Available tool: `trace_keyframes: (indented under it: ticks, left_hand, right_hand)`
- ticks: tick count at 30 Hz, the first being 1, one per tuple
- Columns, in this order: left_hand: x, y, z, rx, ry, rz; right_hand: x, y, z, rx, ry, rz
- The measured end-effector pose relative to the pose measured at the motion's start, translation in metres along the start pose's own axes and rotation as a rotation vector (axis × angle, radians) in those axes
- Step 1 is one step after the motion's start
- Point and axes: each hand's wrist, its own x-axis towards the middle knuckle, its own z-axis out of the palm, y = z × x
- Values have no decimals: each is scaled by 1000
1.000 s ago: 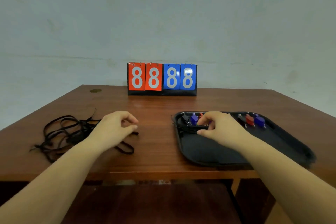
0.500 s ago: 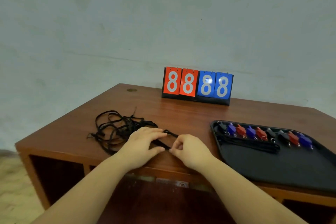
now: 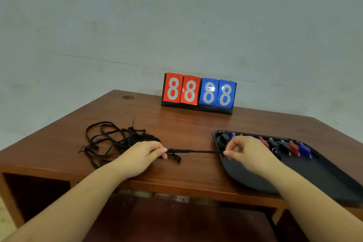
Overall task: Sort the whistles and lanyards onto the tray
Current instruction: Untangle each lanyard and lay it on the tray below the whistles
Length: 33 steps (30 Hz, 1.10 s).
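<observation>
Lanyard pile (image 3: 115, 141) lies tangled on the bench (image 3: 186, 124), left of centre; the left hand (image 3: 140, 156) pinches one lanyard (image 3: 196, 151) near its looped end, just right of the pile. That lanyard runs taut to the right hand (image 3: 246, 152), which pinches its other end over the near-left rim of the tray (image 3: 255, 179) — whistles (image 3: 290, 146) already sit in a row along the tray's far edge. Step in hand, as judged: transferring a single straightened lanyard; next move calls for carrying both ends over the tray and laying it flat in front of the whistles — without dragging the pile along.
</observation>
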Motion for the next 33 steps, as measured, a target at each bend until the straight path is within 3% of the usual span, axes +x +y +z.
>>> trace_keyframes:
  ticks: [5,8,14,18,24,33]
  left_hand:
    - [1,8,2,37,-3,26]
    - [3,21,8,33,19,92]
    - [6,37,11,-8,54,179]
    - [2,31,7,15,65,150]
    - [0,0,-1,18,51,-4]
    - [11,1,-6,6,98,-23]
  right_hand:
    - [-6,21,-8,-77,-53,67]
    - [-10,0,0,-89,-48,-37]
    - [-15,-61,44,130,-146,-235]
    - [-9,-65,53,192,-72,-197]
    - [-2,-37,23,89,-25,-121]
    - [-6,0,-7,71,7,2]
